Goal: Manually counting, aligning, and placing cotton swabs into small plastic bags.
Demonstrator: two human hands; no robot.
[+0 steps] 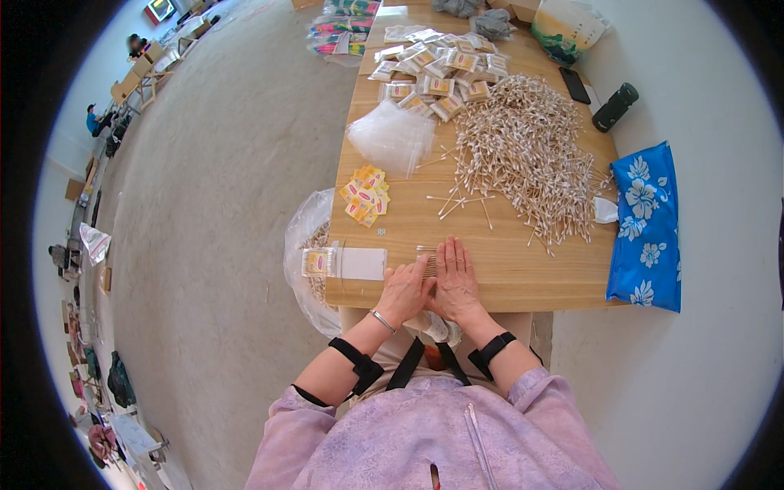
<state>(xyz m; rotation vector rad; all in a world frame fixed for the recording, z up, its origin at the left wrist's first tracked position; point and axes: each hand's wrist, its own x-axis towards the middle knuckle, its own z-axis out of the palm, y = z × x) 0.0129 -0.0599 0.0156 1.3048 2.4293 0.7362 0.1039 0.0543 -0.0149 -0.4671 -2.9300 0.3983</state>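
A small row of cotton swabs lies at the table's front edge, between my two hands. My right hand rests flat along the row's right side, its fingers stretched out together. From the left, my left hand touches the swabs with extended, slightly bent fingers; its thumb is partly hidden. Left of it lie a white rectangular card or pad and a filled swab packet. A big heap of loose swabs spreads beyond my hands, with a few stray swabs at its near side.
Yellow printed cards, clear plastic bags and piled swab packets line the table's left side. A phone, dark bottle and blue flowered pouch are at right. A clear sack of swabs hangs below left.
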